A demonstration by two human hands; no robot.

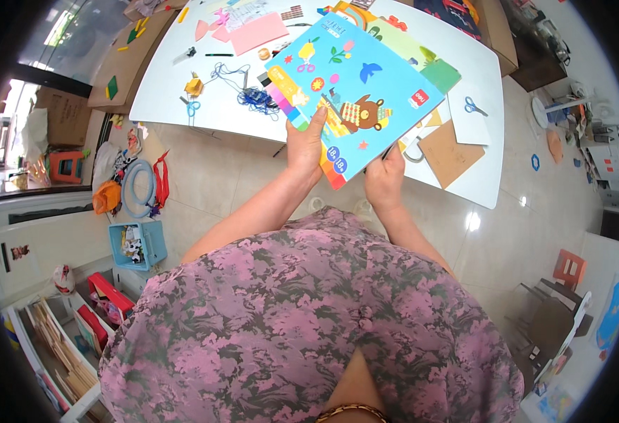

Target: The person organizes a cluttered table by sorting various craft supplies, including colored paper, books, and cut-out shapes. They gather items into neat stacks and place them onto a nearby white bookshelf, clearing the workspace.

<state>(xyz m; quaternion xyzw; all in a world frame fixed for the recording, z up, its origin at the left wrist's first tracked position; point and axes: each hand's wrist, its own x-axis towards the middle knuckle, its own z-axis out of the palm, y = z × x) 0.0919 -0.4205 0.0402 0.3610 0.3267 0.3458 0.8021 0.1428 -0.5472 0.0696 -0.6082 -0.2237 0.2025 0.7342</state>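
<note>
Where hands (307, 146) grip, smooth paper booklet (355, 95), rectangular

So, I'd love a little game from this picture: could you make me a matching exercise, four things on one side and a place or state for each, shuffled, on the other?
Things:
1. Picture booklet
2. Blue string
3. Brown card
4. Light blue bin

Places and states:
A. Standing on the floor
B. Held by the left hand and right hand
C. Lying flat on the table
D. In a loose tangle

Right pairs: 1-B, 2-D, 3-C, 4-A
</note>
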